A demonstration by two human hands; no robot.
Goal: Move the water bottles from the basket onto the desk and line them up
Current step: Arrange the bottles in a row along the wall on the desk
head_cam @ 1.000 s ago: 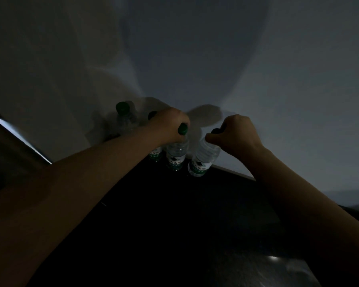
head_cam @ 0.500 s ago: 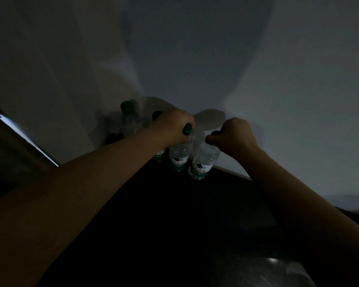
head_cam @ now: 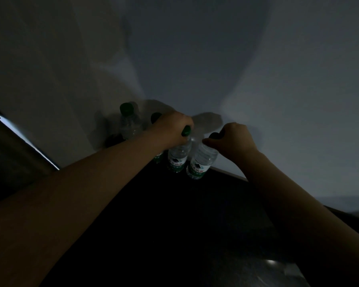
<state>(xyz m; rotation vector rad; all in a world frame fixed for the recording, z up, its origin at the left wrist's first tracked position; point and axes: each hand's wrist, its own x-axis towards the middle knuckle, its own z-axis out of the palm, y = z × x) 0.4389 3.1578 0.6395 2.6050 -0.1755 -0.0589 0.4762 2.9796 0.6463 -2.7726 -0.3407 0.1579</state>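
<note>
Four clear plastic water bottles with dark green screw caps and green-and-white labels are seen in a short row at the far edge of the dark desk (head_cam: 174, 214), close against the pale grey wall (head_cam: 205, 59). The row runs from ten o'clock to four o'clock just above the middle of the view.

The third bottle (head_cam: 179, 157) is gripped by the left hand (head_cam: 172, 129). The fingers are curled round its neck, and its cap is left showing at the hand's four o'clock edge. The fourth bottle (head_cam: 201, 162), just beside the third at its four o'clock, is held by the right hand (head_cam: 233, 139), whose fingers and thumb are closed over the neck and cap. This bottle is tilted, its cap toward one o'clock. Whether the bases of these two bottles are resting on the desk cannot be told.

The second bottle (head_cam: 155, 117) is mostly hidden behind the left hand; only its cap and a strip of label are seen. The first bottle (head_cam: 131, 126) is stood free at ten o'clock of the left hand and is touched by neither hand.

A thin bright strip (head_cam: 29, 145) is seen at nine o'clock of the view, and a small glint of light (head_cam: 272, 262) on the desk at five o'clock.
</note>
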